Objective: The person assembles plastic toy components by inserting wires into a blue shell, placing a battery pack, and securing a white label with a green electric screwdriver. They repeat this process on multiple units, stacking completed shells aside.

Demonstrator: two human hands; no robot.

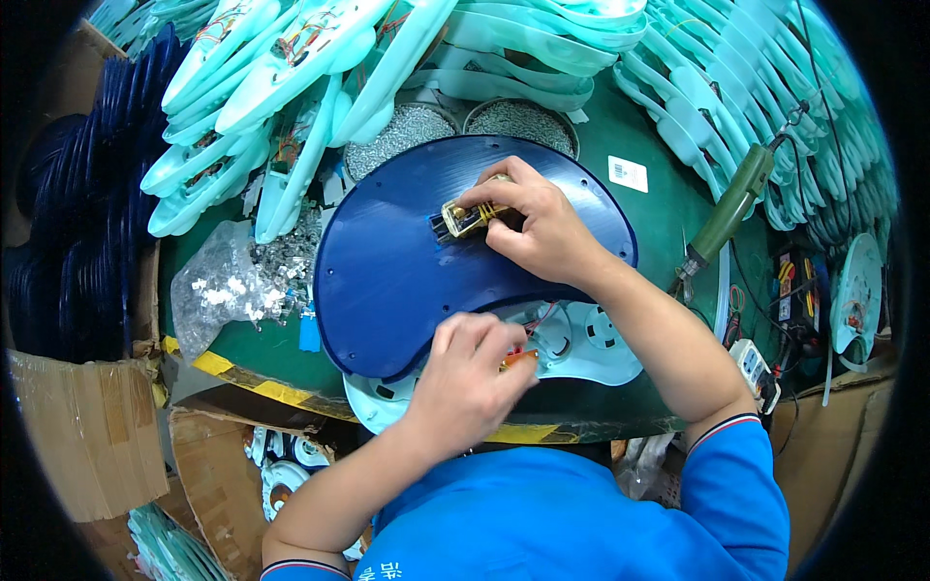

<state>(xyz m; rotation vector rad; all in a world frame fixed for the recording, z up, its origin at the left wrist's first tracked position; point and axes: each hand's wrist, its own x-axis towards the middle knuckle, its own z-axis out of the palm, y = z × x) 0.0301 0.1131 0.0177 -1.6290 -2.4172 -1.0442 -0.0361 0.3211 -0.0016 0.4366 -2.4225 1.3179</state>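
Dark blue glossy plastic kidney-shaped panel (407, 261) lying flat at centre of green workbench (659, 208), overlapping pale turquoise plastic shell with round cut-outs (591, 339) just under its near edge. Right hand (538, 228) resting on far-right part of blue panel, fingers pinched on small brass-yellow metal component (473, 217) pressed against panel surface; small dark slot right beside component on panel. Left hand (470, 373) at near edge of blue panel, over turquoise shell, fingers curled closed around small orange-red item (518, 358), mostly hidden, kind unclear; thin red wire (539, 318) running from there across shell. Hands apart, each clamped on own item.

Beyond blue panel: two round metal bowls of small silvery screws (407, 131), (523, 118), touching far rim of panel. Left of panel: clear plastic bag of small silvery metal parts (228, 281), loose pile of same just beside it. Right of panel: olive-green electric screwdriver (731, 208) hanging tilted on cord, well clear of right hand; white sticker label (628, 173) on bench near panel's far-right corner. Stacks of pale turquoise plastic shells (291, 68) fanned around far side of bench; stack of dark blue panels (87, 194) far left of panel. Brown cardboard boxes (92, 426) lower left below bench edge. Blue short sleeves with striped cuffs (736, 465) at bottom.
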